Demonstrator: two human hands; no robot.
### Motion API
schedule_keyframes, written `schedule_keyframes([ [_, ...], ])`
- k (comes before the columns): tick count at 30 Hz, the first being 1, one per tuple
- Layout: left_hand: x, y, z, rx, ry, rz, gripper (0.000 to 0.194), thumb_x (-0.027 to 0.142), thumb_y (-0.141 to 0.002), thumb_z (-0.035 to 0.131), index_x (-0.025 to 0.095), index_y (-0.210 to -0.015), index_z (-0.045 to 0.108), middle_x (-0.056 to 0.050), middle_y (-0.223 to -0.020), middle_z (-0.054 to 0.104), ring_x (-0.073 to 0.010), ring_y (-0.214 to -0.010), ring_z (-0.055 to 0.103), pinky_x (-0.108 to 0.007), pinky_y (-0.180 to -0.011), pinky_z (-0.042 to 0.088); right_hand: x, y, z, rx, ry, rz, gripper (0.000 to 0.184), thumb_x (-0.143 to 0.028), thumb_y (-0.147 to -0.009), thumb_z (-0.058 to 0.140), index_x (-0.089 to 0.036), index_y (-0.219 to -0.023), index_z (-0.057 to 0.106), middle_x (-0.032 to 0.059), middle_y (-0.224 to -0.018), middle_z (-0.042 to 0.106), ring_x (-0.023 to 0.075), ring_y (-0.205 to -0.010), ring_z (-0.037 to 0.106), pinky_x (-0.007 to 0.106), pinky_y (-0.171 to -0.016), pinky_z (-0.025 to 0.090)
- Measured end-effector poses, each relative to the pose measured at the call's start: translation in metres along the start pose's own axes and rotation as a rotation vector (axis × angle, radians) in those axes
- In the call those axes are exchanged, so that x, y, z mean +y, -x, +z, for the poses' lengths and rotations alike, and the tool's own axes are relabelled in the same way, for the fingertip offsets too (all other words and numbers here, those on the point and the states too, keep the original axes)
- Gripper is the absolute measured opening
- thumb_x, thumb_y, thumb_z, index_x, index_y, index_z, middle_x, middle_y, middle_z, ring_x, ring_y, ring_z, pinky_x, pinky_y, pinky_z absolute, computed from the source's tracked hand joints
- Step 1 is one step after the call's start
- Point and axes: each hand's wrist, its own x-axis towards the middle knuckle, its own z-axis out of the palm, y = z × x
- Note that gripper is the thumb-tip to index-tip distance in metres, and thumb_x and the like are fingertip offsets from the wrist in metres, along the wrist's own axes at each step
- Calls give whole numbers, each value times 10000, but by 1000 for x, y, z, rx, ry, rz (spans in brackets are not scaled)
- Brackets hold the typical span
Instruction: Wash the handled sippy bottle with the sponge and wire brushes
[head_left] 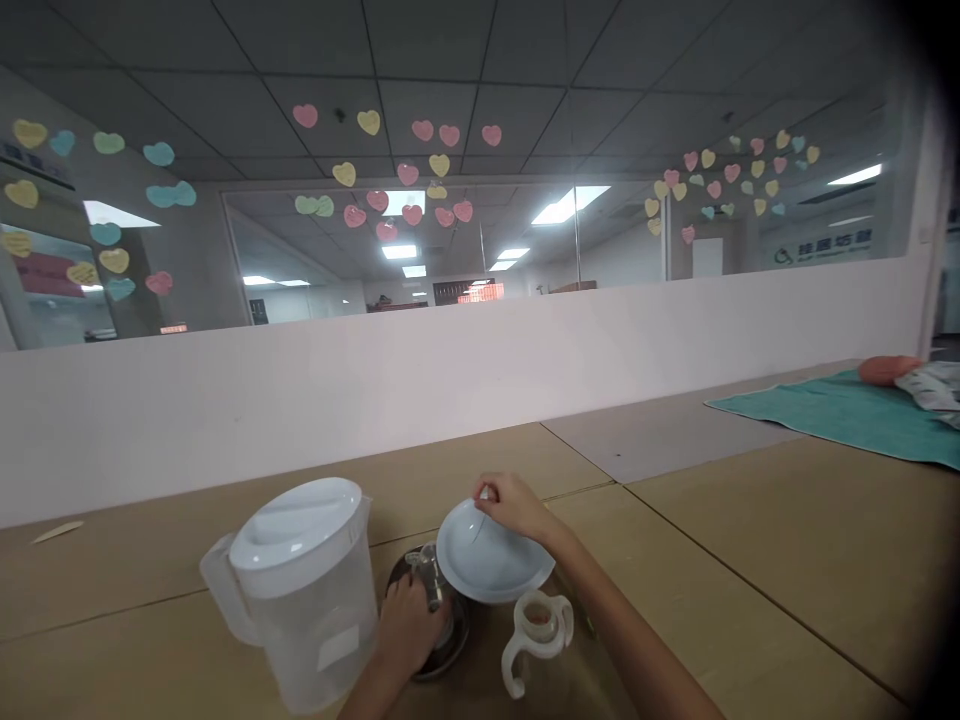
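Observation:
A shallow white bowl point(491, 565) is tilted in front of me. At its far rim my right hand point(517, 507) is closed, thumb and fingers pinched together on the edge. My left hand point(411, 622) curls around a clear glass vessel point(429, 568) on a round dark tray point(439, 672); its fingertips are partly hidden. Just right of the tray stands a whitish ring-shaped holder point(537, 625) with curved side arms. To the left of my left hand is a translucent plastic pitcher point(307, 620) with a white lid point(300, 525) and a side handle.
The tan tabletop point(750, 540) has seams between its panels. A teal cloth point(832, 410) lies at the far right, with an orange rounded item point(889, 370) on it. A thin pale piece point(58, 532) lies far left. Behind the table runs a white low wall point(450, 375) under glass.

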Motion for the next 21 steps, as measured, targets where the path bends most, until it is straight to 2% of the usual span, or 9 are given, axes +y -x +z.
schedule_keyframes([
  [4, 8, 4, -16, -43, 62, -94, 499, 481, -752, 449, 133, -1074, 603, -139, -1124, 613, -290, -1114, 529, -422, -965, 397, -1, 4, 19, -116, -56, -73, 126, -255, -784, 559, -177, -784, 658, -27, -655, 588, 86, -584, 476, 181, -546, 302],
  [8, 9, 16, -26, 47, 255, -216, 678, 562, -712, 482, 94, -1201, 518, -165, -1282, 507, -293, -1210, 456, -437, -1022, 366, 6, 10, 21, -134, 44, -46, 263, -297, -851, 481, -151, -708, 646, 19, -690, 632, 113, -642, 526, 202, -582, 319],
  [11, 19, 24, -38, 202, 382, -142, 665, 561, -740, 486, 133, -1250, 476, -135, -1330, 464, -272, -1254, 405, -452, -1056, 328, 6, 12, 2, -48, 23, -20, 343, -289, -899, 389, -145, -707, 634, 39, -697, 639, 120, -654, 550, 209, -598, 342],
  [14, 39, 26, -53, 304, 502, -11, 596, 507, -798, 472, 201, -1306, 413, -90, -1406, 373, -235, -1317, 319, -444, -1091, 284, -3, 15, -27, 99, -133, -51, 406, -351, -927, 324, -146, -735, 617, 30, -678, 619, 112, -609, 548, 206, -579, 365],
  [17, 59, 21, -58, 288, 651, 87, 570, 477, -826, 462, 225, -1331, 379, -80, -1431, 336, -219, -1332, 304, -407, -1099, 287, -20, 22, -54, 237, -282, -83, 433, -429, -924, 328, -150, -738, 602, 17, -675, 604, 104, -568, 535, 204, -545, 378],
  [21, 71, 18, -46, 166, 721, 196, 526, 450, -842, 460, 214, -1309, 411, -82, -1416, 364, -212, -1307, 351, -385, -1093, 312, -49, 33, -77, 377, -435, -134, 444, -504, -903, 362, -153, -752, 588, 6, -663, 590, 92, -529, 505, 198, -516, 389],
])
